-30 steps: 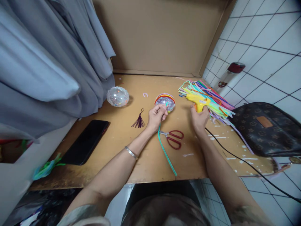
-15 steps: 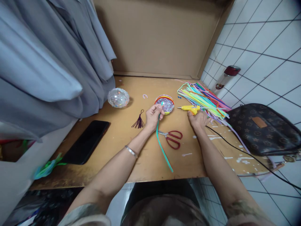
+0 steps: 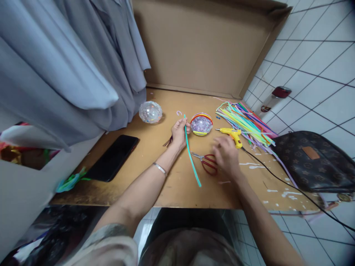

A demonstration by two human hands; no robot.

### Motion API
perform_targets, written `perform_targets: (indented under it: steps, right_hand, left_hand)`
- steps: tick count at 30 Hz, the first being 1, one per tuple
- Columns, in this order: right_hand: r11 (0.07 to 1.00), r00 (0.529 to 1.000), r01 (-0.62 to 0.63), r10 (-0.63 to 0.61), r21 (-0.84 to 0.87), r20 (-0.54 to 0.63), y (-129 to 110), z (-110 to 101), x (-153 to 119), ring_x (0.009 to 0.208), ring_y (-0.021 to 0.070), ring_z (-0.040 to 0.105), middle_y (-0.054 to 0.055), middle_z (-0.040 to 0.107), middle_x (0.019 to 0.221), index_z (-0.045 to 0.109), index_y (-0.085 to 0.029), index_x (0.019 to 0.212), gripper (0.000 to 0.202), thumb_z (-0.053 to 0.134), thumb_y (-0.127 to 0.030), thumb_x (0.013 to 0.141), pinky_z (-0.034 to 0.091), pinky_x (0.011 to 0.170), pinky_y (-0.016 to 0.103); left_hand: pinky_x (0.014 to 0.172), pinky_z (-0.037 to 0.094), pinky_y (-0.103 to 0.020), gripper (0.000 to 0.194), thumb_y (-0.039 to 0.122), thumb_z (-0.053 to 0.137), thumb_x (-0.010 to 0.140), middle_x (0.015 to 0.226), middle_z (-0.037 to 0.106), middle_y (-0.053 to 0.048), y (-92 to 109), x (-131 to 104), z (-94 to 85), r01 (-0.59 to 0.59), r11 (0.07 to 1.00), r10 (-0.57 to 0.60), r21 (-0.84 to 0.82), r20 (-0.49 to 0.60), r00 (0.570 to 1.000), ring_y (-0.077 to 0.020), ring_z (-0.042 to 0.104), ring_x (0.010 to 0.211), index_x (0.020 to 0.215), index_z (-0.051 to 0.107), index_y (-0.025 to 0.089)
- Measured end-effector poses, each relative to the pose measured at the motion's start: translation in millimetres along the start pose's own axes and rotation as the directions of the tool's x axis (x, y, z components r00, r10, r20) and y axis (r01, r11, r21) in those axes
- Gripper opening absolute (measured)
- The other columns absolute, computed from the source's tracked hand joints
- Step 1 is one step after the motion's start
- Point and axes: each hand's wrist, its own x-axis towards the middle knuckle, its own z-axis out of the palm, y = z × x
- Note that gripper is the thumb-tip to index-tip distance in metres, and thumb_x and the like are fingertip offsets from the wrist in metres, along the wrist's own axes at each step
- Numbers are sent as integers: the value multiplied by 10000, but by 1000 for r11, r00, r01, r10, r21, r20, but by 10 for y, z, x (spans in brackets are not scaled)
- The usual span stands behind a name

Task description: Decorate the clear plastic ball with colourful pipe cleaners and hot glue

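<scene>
A teal pipe cleaner (image 3: 191,159) is pinched near its top end by my left hand (image 3: 180,132), its long part hanging toward the table's front. Just right of that hand sits a clear ball (image 3: 201,124) with red, orange and yellow bands. My right hand (image 3: 225,153) is blurred over the table, beside the red-handled scissors (image 3: 207,163); its fingers are smeared. The yellow glue gun (image 3: 232,136) lies beyond it, out of its grasp. A dark tassel (image 3: 168,141) is partly covered by my left hand.
Another clear ball (image 3: 150,112) stands at the back left. A black phone (image 3: 113,157) lies at left. Many coloured pipe cleaners (image 3: 246,122) and a brown bag (image 3: 313,159) are at right. A cord (image 3: 277,177) runs rightward. Cardboard (image 3: 194,48) stands behind.
My right hand has let go of the glue gun and moved left, toward the scissors. The view has shifted slightly. My left hand still holds the teal pipe cleaner, now farther from the banded ball.
</scene>
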Motion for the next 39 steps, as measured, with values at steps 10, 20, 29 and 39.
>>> perform_targets:
  steps: [10, 20, 29, 39]
  right_hand:
    - [862, 916, 310, -384, 400, 118, -609, 257, -337, 1072, 201, 700, 94, 742, 1145, 677, -245, 1158, 283, 480, -136, 986, 581, 906, 360]
    - [821, 941, -233, 326, 521, -93, -342, 443, 535, 577, 146, 474, -37, 489, 674, 563, -224, 1015, 419, 343, -581, 1017, 423, 577, 279]
    - [895, 966, -212, 252, 392, -53, -182, 585, 375, 647, 177, 539, -14, 566, 692, 571, -237, 870, 298, 420, -482, 952, 449, 663, 303]
    - [855, 939, -265, 334, 446, -83, -172, 646, 376, 668, 174, 586, 6, 648, 738, 608, -232, 884, 325, 432, -500, 938, 466, 674, 300]
  left_hand:
    - [432, 314, -163, 305, 388, 784, 800, 538, 539, 90, 11, 20, -53, -11, 999, 11, -39, 3, 1000, -27, 441, 401, 812, 570, 170]
    - [542, 396, -190, 258, 400, 697, 847, 580, 600, 49, -189, -111, -68, -249, 944, 217, 218, 160, 963, -60, 493, 487, 769, 623, 165]
    - [744, 466, -227, 254, 413, 720, 814, 721, 661, 8, -163, -218, -245, -393, 843, 365, 368, 147, 919, -112, 585, 718, 751, 666, 172]
    - [416, 291, -204, 396, 532, 776, 766, 673, 680, 18, -149, -336, -161, -206, 940, 142, 272, 239, 961, -42, 370, 406, 873, 674, 164]
